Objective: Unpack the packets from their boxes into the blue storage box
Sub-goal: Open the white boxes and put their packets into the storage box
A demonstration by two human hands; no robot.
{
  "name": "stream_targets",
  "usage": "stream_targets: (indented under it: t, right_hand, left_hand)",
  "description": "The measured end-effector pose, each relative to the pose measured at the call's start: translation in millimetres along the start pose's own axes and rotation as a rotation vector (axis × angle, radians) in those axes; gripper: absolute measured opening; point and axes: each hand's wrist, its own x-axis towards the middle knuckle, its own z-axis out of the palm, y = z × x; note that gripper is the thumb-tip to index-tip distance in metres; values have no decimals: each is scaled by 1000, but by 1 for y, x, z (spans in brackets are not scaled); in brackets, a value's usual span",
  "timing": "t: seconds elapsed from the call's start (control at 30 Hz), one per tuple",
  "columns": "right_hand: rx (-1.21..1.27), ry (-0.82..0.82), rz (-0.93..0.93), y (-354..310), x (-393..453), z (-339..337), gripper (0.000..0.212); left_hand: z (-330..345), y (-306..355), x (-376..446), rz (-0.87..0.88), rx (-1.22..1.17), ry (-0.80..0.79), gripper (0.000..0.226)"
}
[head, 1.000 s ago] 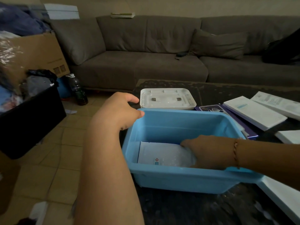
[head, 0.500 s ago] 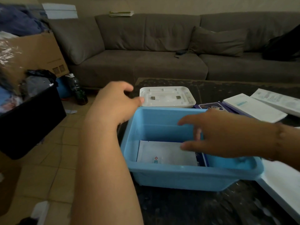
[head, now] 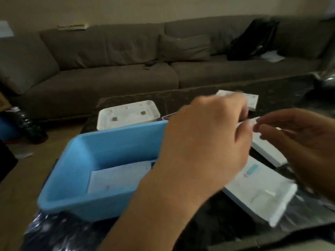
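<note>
1. Sitting at the counter's (head: 213, 211) left edge, the blue storage box (head: 101, 160) now holds only a packet (head: 117, 178); the right hand has come out.
2. Lifted off the rim, the left hand (head: 204, 140) curls round something white, blurred.
3. Fingertips of the right hand (head: 297, 134) pinch the same white flap.
4. White boxes (head: 261, 194) crowd the right; the next unpacking seems begun.
</note>
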Motion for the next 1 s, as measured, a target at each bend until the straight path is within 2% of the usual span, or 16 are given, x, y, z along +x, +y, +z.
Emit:
stream_targets:
  t: [0.07,0.13,0.2,0.27,0.33,0.43,0.6,0.77,0.9,1.0]
  right_hand:
    - [-11,44,47,21,-11,-15,12]
    - [-66,55,68,45,-22,-22,17]
    - [-126,18,86,67,-34,-25,31]
    - [-163,-31,94,81,-40,-28,32]
    - [-181,-49,67,88,-42,-33,26]
    - [-217,-70,-7,100,-48,-42,19]
    - [-301,-60,-58,114,-58,-51,19]
    - [-285,-49,-126,112,-64,-55,26]
    - [-212,-24,-296,105,-69,-47,9]
    - [-280,-20,-404,102,-73,-28,10]
  left_hand:
    - [37,13,-10,85,15,-120,6]
    - [75,18,-26,185,62,-239,10]
    - [107,19,-43,220,99,-419,27]
    - [127,16,-55,209,194,-570,48]
    - [137,11,-62,244,243,-590,56]
    - [144,3,-64,257,234,-611,51]
    - [143,-12,-68,379,143,-509,33]
    - [141,-20,-66,439,114,-214,22]
    - [136,-22,-60,166,-123,68,34]
    - [127,-19,-55,20,-194,151,44]
